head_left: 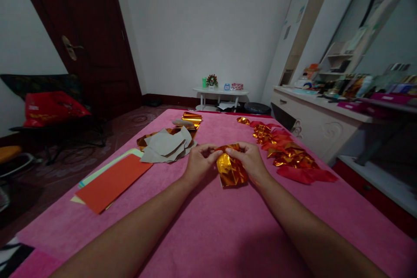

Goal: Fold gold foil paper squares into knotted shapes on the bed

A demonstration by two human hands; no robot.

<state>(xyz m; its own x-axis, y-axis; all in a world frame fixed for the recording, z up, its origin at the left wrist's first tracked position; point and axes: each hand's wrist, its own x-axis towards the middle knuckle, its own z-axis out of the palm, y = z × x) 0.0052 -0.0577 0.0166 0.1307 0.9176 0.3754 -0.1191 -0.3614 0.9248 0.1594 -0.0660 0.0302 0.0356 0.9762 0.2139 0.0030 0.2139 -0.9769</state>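
Between my two hands is a sheet of shiny gold foil paper [232, 171], creased and hanging down toward me from its upper edge. My left hand [201, 161] pinches its upper left side between thumb and fingers. On the other side, my right hand [250, 160] grips the upper right part, thumb on top. The two thumbs nearly meet at the fold. To the left lies a stack of grey-backed paper pieces [167, 144], some gold showing beneath. A row of folded gold foil pieces [289, 154] and red folded pieces [301, 174] lies to the right.
A pink cloth [202, 234] covers the table. Orange paper [114, 182] tops coloured sheets at left; a gold foil roll [192, 118] lies at the far edge. Beyond stand a small white table [221, 91], a white dresser [312, 113] at right and a chair with a red bag [55, 106] at left.
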